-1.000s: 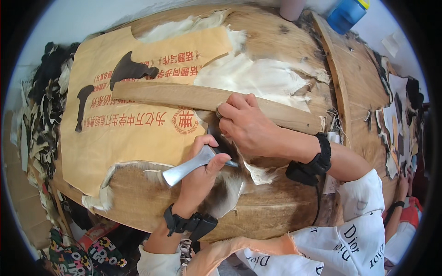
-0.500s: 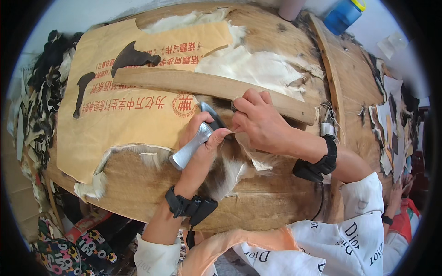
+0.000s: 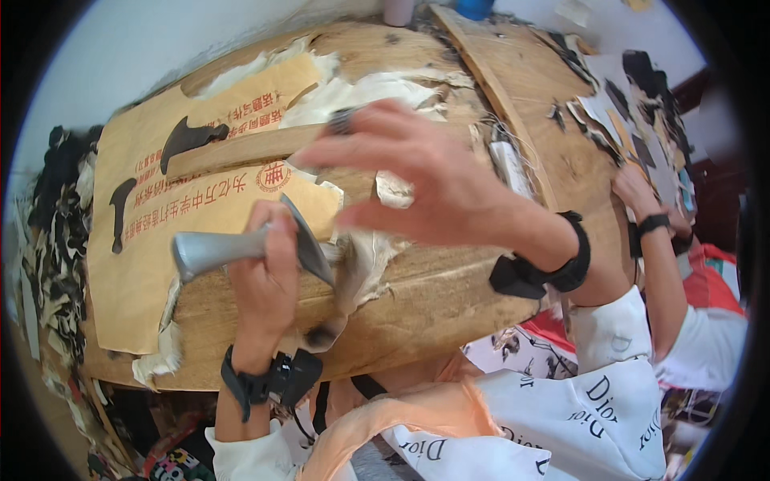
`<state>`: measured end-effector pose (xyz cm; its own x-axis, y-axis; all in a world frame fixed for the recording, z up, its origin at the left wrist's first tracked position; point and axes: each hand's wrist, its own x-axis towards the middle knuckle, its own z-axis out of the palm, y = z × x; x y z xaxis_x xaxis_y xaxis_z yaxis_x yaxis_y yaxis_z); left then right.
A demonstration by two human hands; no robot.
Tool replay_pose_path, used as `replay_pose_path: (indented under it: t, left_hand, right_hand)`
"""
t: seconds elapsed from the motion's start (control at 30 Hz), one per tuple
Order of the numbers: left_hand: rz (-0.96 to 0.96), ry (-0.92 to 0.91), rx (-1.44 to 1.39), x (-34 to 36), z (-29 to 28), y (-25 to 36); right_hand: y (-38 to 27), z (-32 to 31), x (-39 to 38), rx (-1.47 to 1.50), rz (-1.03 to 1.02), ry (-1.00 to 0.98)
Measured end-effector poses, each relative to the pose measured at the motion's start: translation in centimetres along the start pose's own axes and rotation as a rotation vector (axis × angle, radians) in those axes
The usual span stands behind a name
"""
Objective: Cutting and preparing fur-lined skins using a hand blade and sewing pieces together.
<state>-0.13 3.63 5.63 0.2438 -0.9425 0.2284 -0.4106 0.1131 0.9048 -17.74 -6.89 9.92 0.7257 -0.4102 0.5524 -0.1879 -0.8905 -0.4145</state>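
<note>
Left of the right hand [image 3: 425, 176], whose blurred fingers are hanging spread apart, the left hand [image 3: 269, 276] is gripping the tool [image 3: 241, 246], handle [image 3: 204, 253] pointing left, blade [image 3: 310, 244] slanting beside the fur [image 3: 365, 272].

Left hand [image 3: 269, 276] gripping grey bladed tool [image 3: 216, 252], blurred right hand [image 3: 437, 176] spread, hide [image 3: 365, 268], tan paper [image 3: 132, 297], wooden table [image 3: 437, 309]

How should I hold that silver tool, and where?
Probably hold the silver tool by its handle, coming from the near side, as the left hand does. The handle narrows away from its flared left end; at the right is a broad plate whose edge may be sharp, so avoid that.
</note>
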Motion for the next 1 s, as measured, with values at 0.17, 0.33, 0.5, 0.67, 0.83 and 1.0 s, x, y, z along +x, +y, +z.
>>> replay_pose_path:
  t: [0.17,0.33,0.5,0.67,0.83,1.0]
  left_hand:
    - [0.327,-0.073,0.248,-5.4,-1.7,0.9]
    - [0.120,-0.168,0.072,-6.5,-2.5,1.3]
    - [0.311,-0.218,0.216,-6.7,1.1,-3.3]
    - [-0.216,-0.306,-0.141,-6.1,1.9,-5.9]
    - [-0.448,-0.512,-0.045,-5.2,-3.5,-6.4]
    - [-0.467,-0.428,0.140,-5.4,-5.3,-4.8]
  right_hand:
    - [-7.1,4.4,1.1,0.247,-0.137,0.032]
    - [-8.5,3.1,-0.2,0.270,0.193,0.171]
    - [-8.3,-0.2,-4.5,0.504,0.643,0.475]
    - [-5.1,-2.3,-9.3,1.515,0.409,0.631]
    - [-5.0,2.7,-9.0,1.799,0.812,0.756]
    - [-5.8,6.4,-5.9,1.140,0.853,0.211]
